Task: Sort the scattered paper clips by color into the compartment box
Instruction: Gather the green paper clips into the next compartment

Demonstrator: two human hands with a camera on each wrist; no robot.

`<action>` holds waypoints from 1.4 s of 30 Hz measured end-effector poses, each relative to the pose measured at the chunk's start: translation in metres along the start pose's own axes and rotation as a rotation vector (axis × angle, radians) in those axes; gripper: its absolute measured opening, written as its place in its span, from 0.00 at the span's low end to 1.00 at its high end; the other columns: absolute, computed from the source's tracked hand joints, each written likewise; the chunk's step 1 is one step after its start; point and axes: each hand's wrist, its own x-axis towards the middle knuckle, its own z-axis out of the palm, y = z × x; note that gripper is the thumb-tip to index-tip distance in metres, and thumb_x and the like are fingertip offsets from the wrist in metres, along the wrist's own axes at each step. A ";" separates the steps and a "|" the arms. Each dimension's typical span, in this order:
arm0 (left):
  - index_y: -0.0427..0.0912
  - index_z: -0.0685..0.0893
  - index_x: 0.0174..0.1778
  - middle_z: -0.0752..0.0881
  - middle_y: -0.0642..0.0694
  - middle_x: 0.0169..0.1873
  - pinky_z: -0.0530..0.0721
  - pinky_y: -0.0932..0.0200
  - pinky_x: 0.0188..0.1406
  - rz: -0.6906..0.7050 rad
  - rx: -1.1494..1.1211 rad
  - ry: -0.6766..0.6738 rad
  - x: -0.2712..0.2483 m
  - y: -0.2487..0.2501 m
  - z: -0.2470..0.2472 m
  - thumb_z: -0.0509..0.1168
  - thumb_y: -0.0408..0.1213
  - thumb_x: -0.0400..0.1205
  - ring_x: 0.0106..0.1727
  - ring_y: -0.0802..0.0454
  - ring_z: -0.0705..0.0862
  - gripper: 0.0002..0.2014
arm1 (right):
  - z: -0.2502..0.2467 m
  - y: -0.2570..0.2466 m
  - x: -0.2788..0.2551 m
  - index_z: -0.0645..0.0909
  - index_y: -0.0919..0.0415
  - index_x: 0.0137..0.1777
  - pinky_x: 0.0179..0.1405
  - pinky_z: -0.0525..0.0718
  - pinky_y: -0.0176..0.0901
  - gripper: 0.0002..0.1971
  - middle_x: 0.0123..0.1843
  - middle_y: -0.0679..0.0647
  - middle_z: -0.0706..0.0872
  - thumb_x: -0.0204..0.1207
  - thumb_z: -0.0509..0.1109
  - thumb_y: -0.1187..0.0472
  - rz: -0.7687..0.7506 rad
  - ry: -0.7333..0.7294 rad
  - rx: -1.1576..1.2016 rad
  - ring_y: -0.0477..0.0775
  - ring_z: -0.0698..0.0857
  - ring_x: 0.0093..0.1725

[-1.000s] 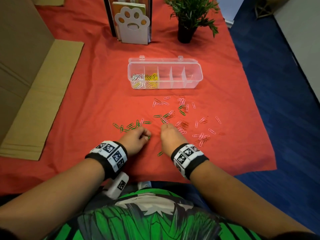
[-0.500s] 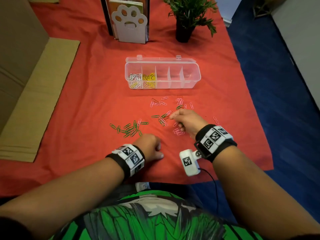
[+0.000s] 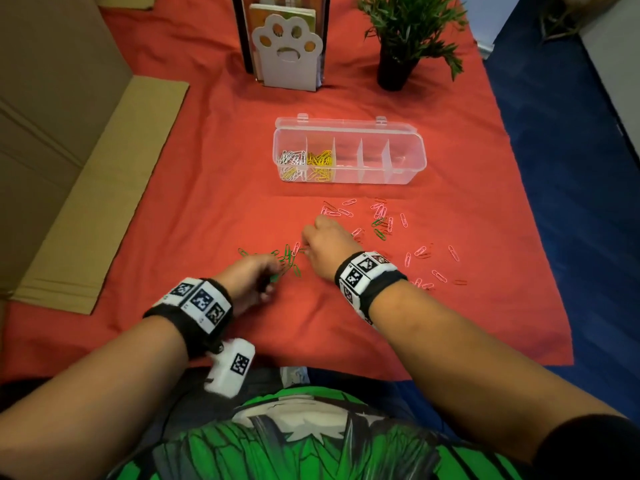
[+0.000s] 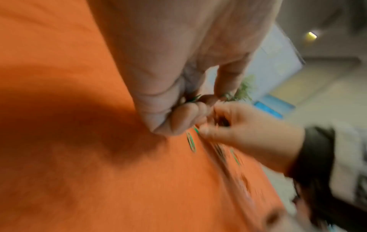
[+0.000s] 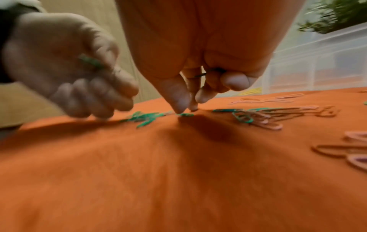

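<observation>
Green paper clips lie in a small cluster on the red cloth, with pink clips scattered to their right. My left hand is curled at the cluster's near left edge and holds green clips in its fingers. My right hand reaches down at the cluster's right side. Its thumb and forefinger pinch at a green clip on the cloth, and another thin clip is tucked in its curled fingers. The clear compartment box stands open behind, with white and yellow clips in its two left compartments.
A paw-shaped stand and a potted plant stand at the back of the cloth. Flat cardboard lies on the left. Blue floor borders the cloth on the right.
My right hand has moved left from the mixed pink and green clips to the green cluster. My left hand has moved forward to the same cluster.
</observation>
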 end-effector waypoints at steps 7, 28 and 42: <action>0.41 0.76 0.30 0.74 0.45 0.23 0.71 0.69 0.19 -0.010 -0.264 0.168 0.002 0.016 -0.034 0.53 0.33 0.72 0.17 0.56 0.72 0.09 | 0.003 -0.014 -0.005 0.73 0.68 0.58 0.53 0.77 0.56 0.13 0.57 0.64 0.75 0.76 0.54 0.71 -0.065 -0.002 -0.121 0.66 0.77 0.58; 0.40 0.87 0.42 0.90 0.37 0.42 0.81 0.54 0.52 0.254 0.843 0.595 0.031 0.007 -0.018 0.66 0.34 0.72 0.50 0.39 0.87 0.07 | -0.006 -0.008 0.001 0.88 0.60 0.56 0.57 0.73 0.37 0.16 0.53 0.60 0.76 0.76 0.61 0.70 0.156 -0.078 0.303 0.61 0.82 0.56; 0.44 0.72 0.27 0.72 0.48 0.22 0.72 0.70 0.19 -0.031 -0.362 0.276 0.011 0.030 -0.029 0.54 0.33 0.74 0.18 0.55 0.72 0.10 | -0.013 -0.013 0.004 0.82 0.58 0.41 0.26 0.76 0.33 0.11 0.32 0.52 0.80 0.75 0.61 0.72 0.502 -0.121 1.012 0.47 0.76 0.28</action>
